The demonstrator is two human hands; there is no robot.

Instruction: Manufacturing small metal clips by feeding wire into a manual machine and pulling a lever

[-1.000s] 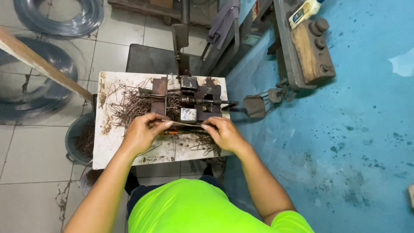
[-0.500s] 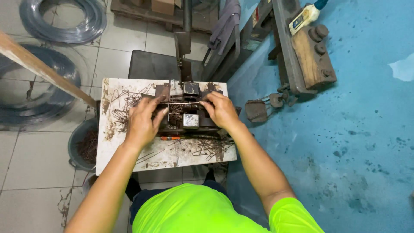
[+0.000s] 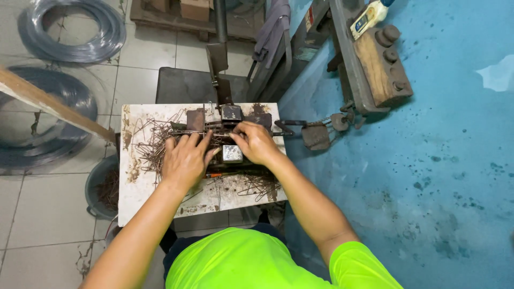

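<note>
My left hand point(image 3: 184, 160) lies palm down on the rusty metal bending jig point(image 3: 230, 128) in the middle of a stained white work table point(image 3: 134, 192), fingers spread over thin wire pieces. My right hand point(image 3: 256, 142) is curled over the jig's right side, fingertips pinching a thin wire point(image 3: 187, 132) that runs across the jig. A small square steel block point(image 3: 232, 153) sits between my two hands. A loose heap of bent rusty wires point(image 3: 150, 144) covers the table's left part. What lies under my left palm is hidden.
A bucket point(image 3: 101, 187) with rusty scraps stands under the table's left edge. Coils of grey wire point(image 3: 75, 32) lie on the tiled floor at upper left. A wooden plank point(image 3: 48, 104) crosses the left side. A machine frame with a wooden block point(image 3: 380, 64) stands by the blue floor point(image 3: 444, 160).
Both hands moved from the table's near edge up onto the jig. They now press on the wire there, slightly further forward than half a second ago.
</note>
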